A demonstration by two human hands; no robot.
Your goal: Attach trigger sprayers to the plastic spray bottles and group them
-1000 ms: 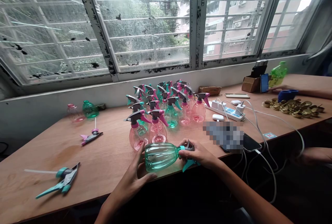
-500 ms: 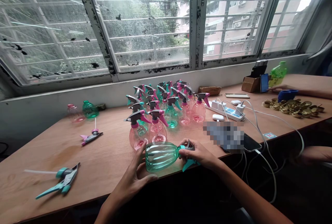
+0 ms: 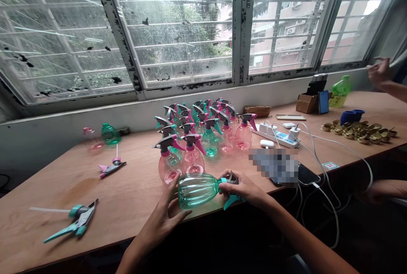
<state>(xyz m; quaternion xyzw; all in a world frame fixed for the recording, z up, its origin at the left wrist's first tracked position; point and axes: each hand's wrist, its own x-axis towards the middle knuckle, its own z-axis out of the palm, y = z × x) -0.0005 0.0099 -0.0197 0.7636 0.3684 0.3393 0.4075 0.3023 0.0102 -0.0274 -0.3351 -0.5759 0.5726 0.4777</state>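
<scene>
A clear green spray bottle (image 3: 197,191) lies sideways above the table's front edge, its base to the left. My left hand (image 3: 165,210) holds the base end between thumb and fingers. At the neck, my right hand (image 3: 239,188) is closed around the grey and teal trigger head, and the teal trigger (image 3: 232,201) shows below its fingers. Just behind stand several pink and green spray bottles (image 3: 194,164) with their heads on. A loose teal trigger head (image 3: 82,219) with a straw lies at left, and a pink one (image 3: 113,167) farther back.
Two headless bottles, one pink (image 3: 92,138) and one green (image 3: 110,134), stand by the wall. To the right are a power strip (image 3: 286,137) with cables, a phone (image 3: 308,174) and a heap of gold-coloured pieces (image 3: 362,132). A co-worker's hand (image 3: 380,73) is raised at far right.
The co-worker's hand at far right has lifted off the table, up beside the window. My hands and the green spray bottle have hardly moved.
</scene>
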